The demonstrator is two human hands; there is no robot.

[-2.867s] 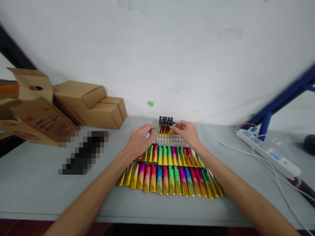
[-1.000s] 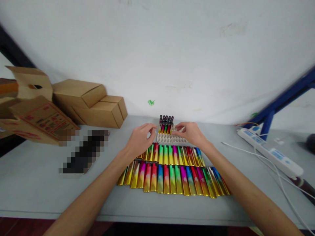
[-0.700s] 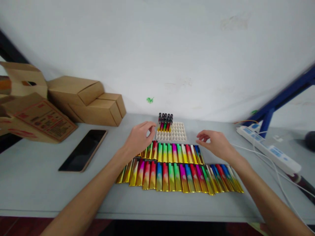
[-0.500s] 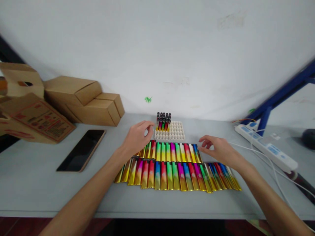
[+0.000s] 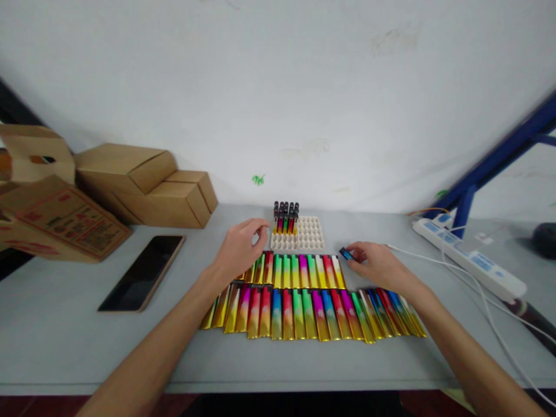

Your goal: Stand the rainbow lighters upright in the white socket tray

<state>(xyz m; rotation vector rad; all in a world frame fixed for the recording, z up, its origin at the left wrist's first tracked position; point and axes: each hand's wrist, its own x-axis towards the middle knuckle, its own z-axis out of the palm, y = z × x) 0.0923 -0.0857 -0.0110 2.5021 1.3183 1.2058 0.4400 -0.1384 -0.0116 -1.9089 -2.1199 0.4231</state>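
Note:
My right hand point(image 5: 374, 262) pinches a blue lighter point(image 5: 346, 253) by thumb and fingers, just past the right end of the upper row of lighters point(image 5: 304, 272). The lighter's dark end points up and left. My left hand point(image 5: 243, 246) hovers over the left end of that row, fingers loosely curled, thumb and index tips slightly apart, with nothing visible between them. Its fingertips are beside the white tray point(image 5: 310, 233) with round holes. Several black-topped lighters point(image 5: 285, 217) stand upright in the tray's left part. A longer lower row of lighters point(image 5: 299, 315) lies nearer me, gold ends towards me.
A phone point(image 5: 142, 273) lies at left, before brown cardboard boxes point(image 5: 163, 197) and an open printed carton point(image 5: 61, 217). At right are a white power strip point(image 5: 471, 255), loose white cables point(image 5: 467, 272) and a blue metal frame point(image 5: 486, 174). A white wall point(image 5: 278, 104) stands behind.
My right hand has taken the blue lighter from the right end of the upper row and lifted it away. My left hand has stayed about where it was. The view has shifted slightly.

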